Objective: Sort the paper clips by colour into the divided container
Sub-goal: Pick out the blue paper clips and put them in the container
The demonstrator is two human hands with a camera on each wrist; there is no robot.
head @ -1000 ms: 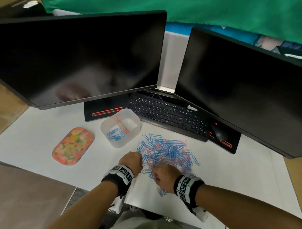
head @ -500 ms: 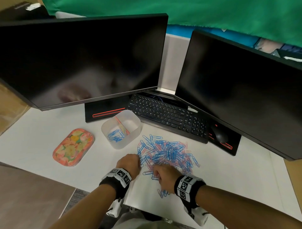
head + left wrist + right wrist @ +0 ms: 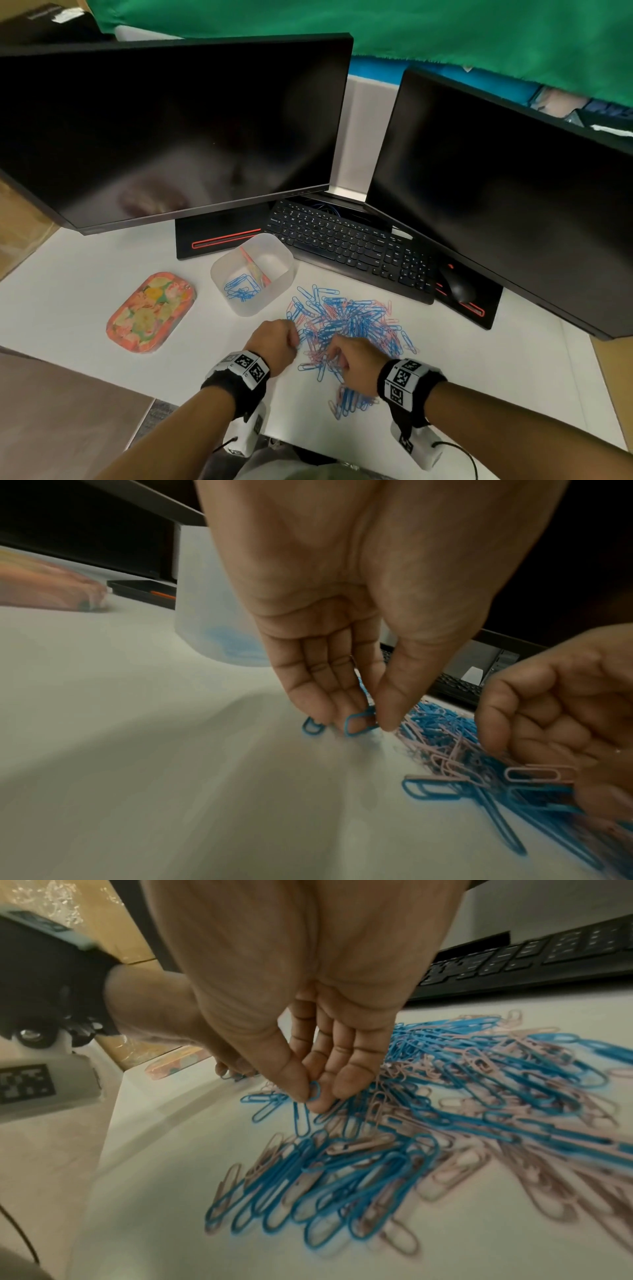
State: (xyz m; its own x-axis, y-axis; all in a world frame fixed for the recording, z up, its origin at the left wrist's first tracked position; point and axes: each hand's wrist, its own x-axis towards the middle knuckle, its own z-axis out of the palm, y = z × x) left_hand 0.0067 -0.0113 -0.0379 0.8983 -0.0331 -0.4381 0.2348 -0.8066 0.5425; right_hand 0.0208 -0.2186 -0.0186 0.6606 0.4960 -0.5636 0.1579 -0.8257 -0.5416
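A heap of blue and pink paper clips (image 3: 346, 325) lies spread on the white surface (image 3: 85, 284), in front of the black keyboard (image 3: 346, 240). The left hand (image 3: 274, 342) is at the heap's left edge; in the left wrist view its thumb and fingers (image 3: 346, 702) pinch a blue clip (image 3: 359, 722) just above the surface, with a second blue clip (image 3: 312, 726) touching the outer fingertips. The right hand (image 3: 356, 363) is over the near side of the heap, and the right wrist view shows its thumb and fingers (image 3: 349, 1080) closed on the end of another blue clip (image 3: 313, 1091) that hangs down into the pile. A small cluster of clips (image 3: 349, 401) lies apart on the near side of the heap, beside the right wrist. The translucent container (image 3: 251, 274) stands just behind and left of the heap, split by a pink divider (image 3: 255, 265); its left compartment holds blue clips (image 3: 239, 287), while what lies in the right compartment cannot be made out. Left of the container lies a flowery orange lid (image 3: 150, 311). Behind the keyboard stand two dark monitors (image 3: 171, 130), and a black mouse (image 3: 457, 287) sits at the keyboard's right end.
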